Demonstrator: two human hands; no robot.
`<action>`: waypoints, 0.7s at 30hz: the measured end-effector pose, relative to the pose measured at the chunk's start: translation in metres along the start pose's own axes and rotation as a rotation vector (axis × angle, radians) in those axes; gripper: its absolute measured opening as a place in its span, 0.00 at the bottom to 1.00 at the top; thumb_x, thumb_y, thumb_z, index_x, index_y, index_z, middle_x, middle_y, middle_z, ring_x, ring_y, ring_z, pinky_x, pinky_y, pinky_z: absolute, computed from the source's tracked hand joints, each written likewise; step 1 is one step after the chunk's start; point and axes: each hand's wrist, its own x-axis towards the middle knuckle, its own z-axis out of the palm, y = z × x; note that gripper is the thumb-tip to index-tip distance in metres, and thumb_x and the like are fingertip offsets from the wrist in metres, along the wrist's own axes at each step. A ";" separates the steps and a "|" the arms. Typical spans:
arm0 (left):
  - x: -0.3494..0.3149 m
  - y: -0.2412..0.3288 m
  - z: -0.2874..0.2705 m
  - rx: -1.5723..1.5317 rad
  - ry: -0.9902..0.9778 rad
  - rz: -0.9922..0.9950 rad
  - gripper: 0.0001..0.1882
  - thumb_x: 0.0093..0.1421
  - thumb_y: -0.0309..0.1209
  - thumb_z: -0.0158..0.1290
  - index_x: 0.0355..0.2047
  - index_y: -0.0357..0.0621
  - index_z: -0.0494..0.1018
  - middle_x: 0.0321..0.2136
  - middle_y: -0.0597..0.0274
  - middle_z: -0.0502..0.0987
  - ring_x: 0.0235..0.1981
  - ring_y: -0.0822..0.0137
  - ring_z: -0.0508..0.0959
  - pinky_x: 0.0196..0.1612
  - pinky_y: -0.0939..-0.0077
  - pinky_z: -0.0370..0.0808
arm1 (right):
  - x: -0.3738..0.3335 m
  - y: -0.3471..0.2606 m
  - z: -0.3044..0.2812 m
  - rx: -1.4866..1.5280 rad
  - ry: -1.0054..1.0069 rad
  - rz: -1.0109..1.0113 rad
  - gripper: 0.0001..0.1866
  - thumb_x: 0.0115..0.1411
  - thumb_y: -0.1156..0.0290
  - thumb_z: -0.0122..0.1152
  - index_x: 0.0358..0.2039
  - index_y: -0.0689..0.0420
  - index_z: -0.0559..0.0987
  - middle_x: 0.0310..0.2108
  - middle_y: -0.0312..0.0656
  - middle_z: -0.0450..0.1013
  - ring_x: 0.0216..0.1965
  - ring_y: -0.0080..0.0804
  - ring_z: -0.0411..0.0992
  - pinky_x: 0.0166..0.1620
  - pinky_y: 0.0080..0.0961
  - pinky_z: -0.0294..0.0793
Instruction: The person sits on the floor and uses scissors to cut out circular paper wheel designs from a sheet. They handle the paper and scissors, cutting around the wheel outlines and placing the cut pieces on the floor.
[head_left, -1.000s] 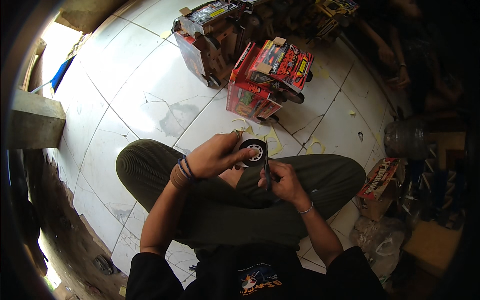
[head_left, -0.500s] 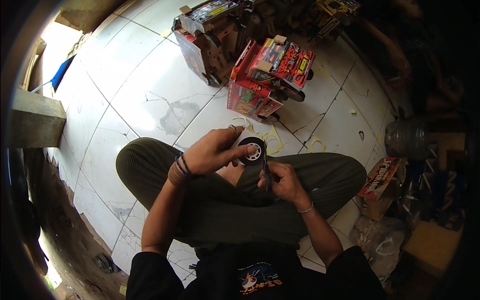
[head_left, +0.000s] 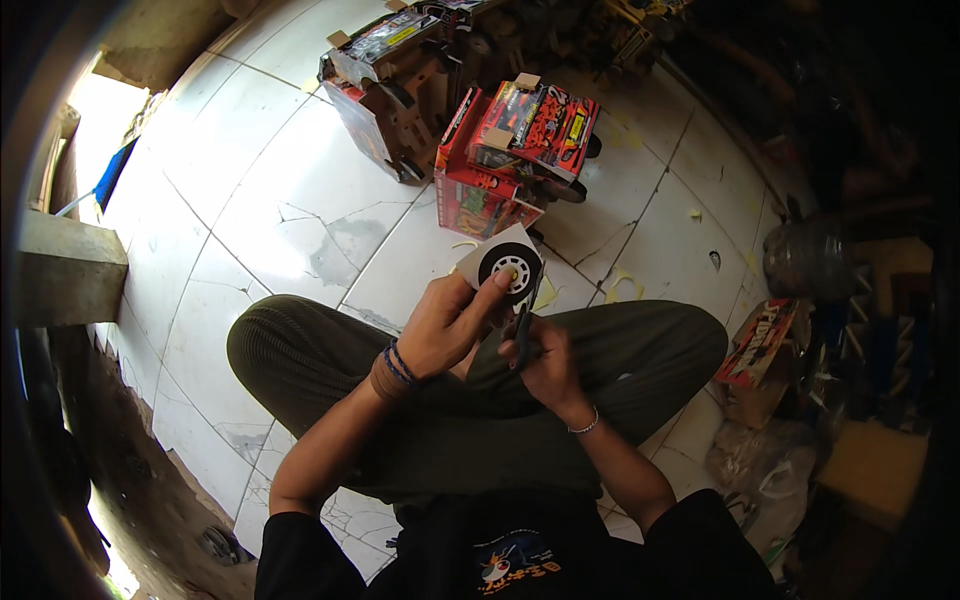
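Note:
Between the thumb and fingers of my left hand (head_left: 445,318) is a printed wheel picture (head_left: 520,252), a black tyre with a white spoked rim on a pale sheet. The sheet is tilted, and my thumb presses on the hub. My right hand (head_left: 548,368) grips dark-handled scissors (head_left: 524,335), their blades up against the right edge of the wheel picture. How far the blades are apart cannot be made out. Both hands are over my crossed legs.
A red toy truck (head_left: 540,130) of printed board stands ahead on the tiled floor (head_left: 300,190), with another toy truck (head_left: 370,130) behind its left. Pale ring-shaped offcuts (head_left: 625,285) lie before my knees. A clear plastic bag (head_left: 765,465) and a red printed box (head_left: 757,345) sit right.
The wheel picture has moved up a little and turned, so that a white corner now points upward. My right hand has shifted slightly left with the scissors. The whole view has swung slightly.

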 end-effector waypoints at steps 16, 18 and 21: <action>0.001 0.004 -0.002 0.221 0.014 0.175 0.17 0.77 0.37 0.48 0.38 0.33 0.75 0.23 0.59 0.78 0.25 0.67 0.77 0.31 0.70 0.73 | -0.003 0.001 -0.004 -0.029 -0.003 0.023 0.09 0.60 0.69 0.70 0.34 0.61 0.80 0.30 0.36 0.78 0.26 0.19 0.70 0.30 0.22 0.67; 0.002 0.005 -0.003 0.243 0.007 0.178 0.18 0.77 0.37 0.48 0.38 0.33 0.75 0.23 0.59 0.78 0.24 0.67 0.77 0.31 0.70 0.73 | -0.003 0.003 -0.005 -0.015 -0.007 0.036 0.10 0.60 0.68 0.70 0.34 0.60 0.80 0.30 0.36 0.78 0.26 0.19 0.70 0.30 0.22 0.67; 0.002 0.005 -0.004 0.250 -0.006 0.148 0.18 0.77 0.37 0.48 0.37 0.33 0.76 0.22 0.58 0.78 0.25 0.67 0.77 0.31 0.70 0.73 | -0.003 0.003 -0.007 -0.027 -0.016 0.040 0.10 0.60 0.66 0.70 0.33 0.60 0.80 0.30 0.35 0.78 0.26 0.19 0.70 0.30 0.21 0.67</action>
